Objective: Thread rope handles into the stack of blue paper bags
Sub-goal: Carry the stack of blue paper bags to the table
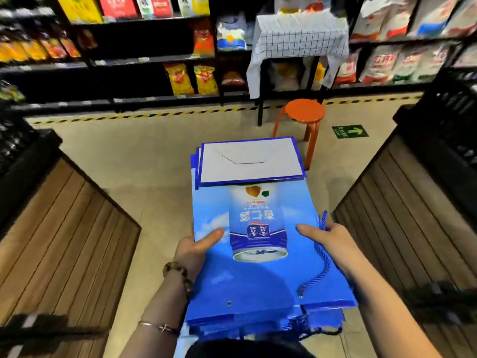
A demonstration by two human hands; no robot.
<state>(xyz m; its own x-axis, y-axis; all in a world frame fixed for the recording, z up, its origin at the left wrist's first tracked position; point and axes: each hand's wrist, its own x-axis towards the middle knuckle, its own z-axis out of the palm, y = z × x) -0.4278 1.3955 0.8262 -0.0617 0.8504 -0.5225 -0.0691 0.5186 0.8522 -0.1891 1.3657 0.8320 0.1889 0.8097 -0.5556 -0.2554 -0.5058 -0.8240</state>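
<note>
Two hands hold one blue paper bag point(258, 275) flat on top of the stack of bags point(247, 325), which sits at six o'clock in the view, seemingly on the person's lap.

Working across from nine o'clock, the left hand point(198, 245) grips the bag's left edge. Its thumb lies straight on the printed face, and its other fingers are tucked under and hidden. At about seven o'clock on the bag, near the mouth edge, the left hole point(229, 303) is bare, with nothing through it. At about five o'clock the right hole point(301, 295) takes one end of the blue rope handle point(327, 264). The rope climbs the bag's right margin to the right hand point(335, 241) at three o'clock, and its free end stands up past the knuckles. That hand has its thumb flat on the face and its fingers curled about the rope and the bag's edge. Whether the threaded end is knotted behind the paper cannot be told.

I judge this handle half done: one end is in and the other hole is waiting. The next move calls for carrying the free end over to the left hole. The limp cord needs pinching close to its tip while the left hand steadies the paper beside the hole.

An orange stool point(304, 113) stands beyond the bag at one o'clock.
</note>
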